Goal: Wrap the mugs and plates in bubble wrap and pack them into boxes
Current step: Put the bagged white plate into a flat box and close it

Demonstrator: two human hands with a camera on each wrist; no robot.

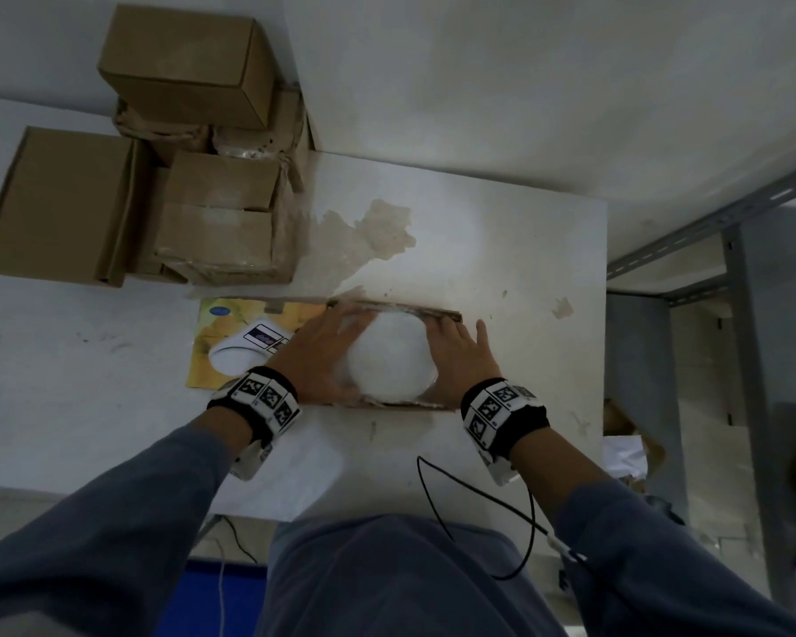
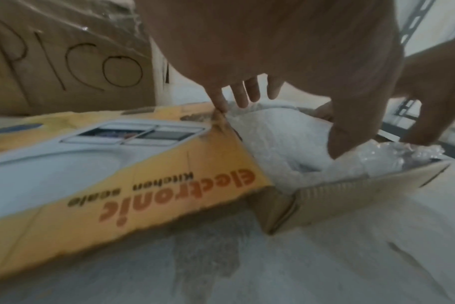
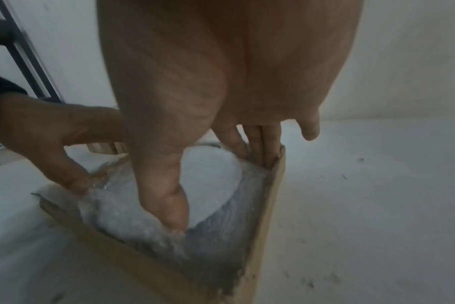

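Note:
A white plate wrapped in bubble wrap [image 1: 389, 360] lies in a shallow cardboard box [image 1: 405, 405] at the middle of the table. The box's yellow lid [image 1: 230, 324], printed with a kitchen scale, lies folded out to the left. My left hand [image 1: 327, 344] rests flat on the plate's left side, its thumb [image 2: 343, 133] pressing the bubble wrap [image 2: 281, 144]. My right hand [image 1: 460, 356] is on the plate's right side. Its fingers [image 3: 260, 148] run straight along the box wall [image 3: 268, 216], and its thumb [image 3: 169, 205] pushes the wrapped plate [image 3: 213, 185] down.
Several brown cardboard boxes [image 1: 180, 71] are stacked at the back left, one open box [image 1: 221, 223] holding wrapped items. A grey metal shelf [image 1: 731, 268] stands past the table's right edge [image 1: 604, 314]. A black cable [image 1: 479, 498] loops near the front edge.

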